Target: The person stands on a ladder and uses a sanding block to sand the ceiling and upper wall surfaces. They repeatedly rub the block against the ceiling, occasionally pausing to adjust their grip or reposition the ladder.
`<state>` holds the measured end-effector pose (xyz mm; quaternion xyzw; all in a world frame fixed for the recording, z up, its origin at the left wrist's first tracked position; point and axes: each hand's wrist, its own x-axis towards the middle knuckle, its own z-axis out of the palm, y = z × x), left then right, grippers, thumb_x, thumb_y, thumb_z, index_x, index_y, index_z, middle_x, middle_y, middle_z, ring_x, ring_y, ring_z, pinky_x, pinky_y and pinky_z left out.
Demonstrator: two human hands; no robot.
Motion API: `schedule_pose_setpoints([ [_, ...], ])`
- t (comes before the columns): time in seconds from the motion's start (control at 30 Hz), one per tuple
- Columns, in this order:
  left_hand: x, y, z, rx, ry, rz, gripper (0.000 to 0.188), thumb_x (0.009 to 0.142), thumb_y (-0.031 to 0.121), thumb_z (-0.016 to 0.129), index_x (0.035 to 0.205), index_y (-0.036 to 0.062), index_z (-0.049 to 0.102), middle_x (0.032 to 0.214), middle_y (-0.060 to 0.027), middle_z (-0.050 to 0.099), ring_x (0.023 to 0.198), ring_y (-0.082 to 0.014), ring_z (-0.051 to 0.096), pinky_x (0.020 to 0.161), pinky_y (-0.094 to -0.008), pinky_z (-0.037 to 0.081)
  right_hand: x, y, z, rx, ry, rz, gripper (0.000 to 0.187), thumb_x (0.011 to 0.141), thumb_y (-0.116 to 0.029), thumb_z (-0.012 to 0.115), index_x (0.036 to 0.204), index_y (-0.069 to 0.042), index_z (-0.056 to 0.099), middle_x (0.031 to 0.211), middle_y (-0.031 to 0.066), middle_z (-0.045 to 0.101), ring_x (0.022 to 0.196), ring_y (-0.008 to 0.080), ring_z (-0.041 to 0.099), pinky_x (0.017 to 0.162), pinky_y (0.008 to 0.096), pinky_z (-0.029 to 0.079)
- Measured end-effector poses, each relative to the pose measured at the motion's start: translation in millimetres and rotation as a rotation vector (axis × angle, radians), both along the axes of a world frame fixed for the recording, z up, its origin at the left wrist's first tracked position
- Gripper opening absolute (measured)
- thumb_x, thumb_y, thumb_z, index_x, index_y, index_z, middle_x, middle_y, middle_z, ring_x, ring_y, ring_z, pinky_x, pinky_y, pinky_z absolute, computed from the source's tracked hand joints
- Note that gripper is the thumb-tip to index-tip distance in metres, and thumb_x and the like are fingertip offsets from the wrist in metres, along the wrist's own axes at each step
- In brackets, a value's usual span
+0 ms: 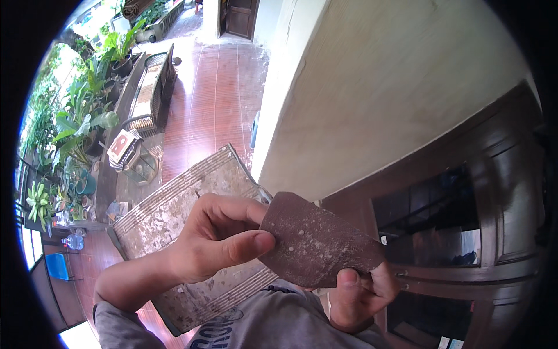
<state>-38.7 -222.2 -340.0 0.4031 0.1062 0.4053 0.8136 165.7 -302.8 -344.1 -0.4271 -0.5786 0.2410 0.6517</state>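
Observation:
A dark brown sheet of sandpaper (317, 238), dusted with pale specks, is held up in front of me between both hands. My left hand (212, 235) pinches its left edge, thumb on the near face and fingers partly hidden behind. At the lower right edge, my right hand (363, 299) grips it with the thumb in front, its other fingers mostly behind the sheet. The sheet is slightly curved. Below lies a worn board (160, 227) with ridged borders and patchy, flaking paint, partly covered by my left arm.
To the right are a beige wall (395, 75) and dark brown wooden doors with glass panes (430, 209). A wicker bench (151, 90), a glass-sided stand (139, 166) and potted plants (81, 122) line the left. A blue stool (58, 266) stands lower left on the reddish tiled floor (209, 87).

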Motion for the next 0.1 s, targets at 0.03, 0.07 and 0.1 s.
schedule_pose_setpoints([
  [0.03,1.4,-0.1,-0.8,0.014,-0.001,0.010,0.022,0.093,0.004,0.060,0.111,-0.0092,0.061,0.108,-0.0175,0.067,0.098,-0.0191,0.065,0.089,-0.0315,0.051,1.4,-1.2,-1.3,-0.037,-0.023,0.016,0.031,0.081,-0.008,0.064,0.105,0.012,0.064,0.084,0.0230,0.070,0.074,0.0208,0.070,0.064,0.0296,0.054],
  [0.07,3.1,-0.6,-2.2,0.028,-0.002,0.019,0.024,0.093,0.004,0.060,0.113,-0.0095,0.060,0.110,-0.0181,0.066,0.100,-0.0194,0.065,0.089,-0.0316,0.051,1.9,-4.2,-2.6,-0.081,-0.037,0.017,0.032,0.081,-0.009,0.064,0.106,0.011,0.064,0.085,0.0230,0.070,0.074,0.0215,0.070,0.064,0.0296,0.054],
  [0.1,3.6,-1.1,-3.1,0.020,-0.001,0.017,0.024,0.093,0.004,0.060,0.113,-0.0095,0.060,0.110,-0.0181,0.066,0.100,-0.0194,0.065,0.089,-0.0316,0.051,2.3,-6.0,-4.4,-0.081,-0.039,0.023,0.032,0.081,-0.009,0.064,0.106,0.011,0.064,0.085,0.0230,0.070,0.074,0.0215,0.070,0.064,0.0296,0.054],
])
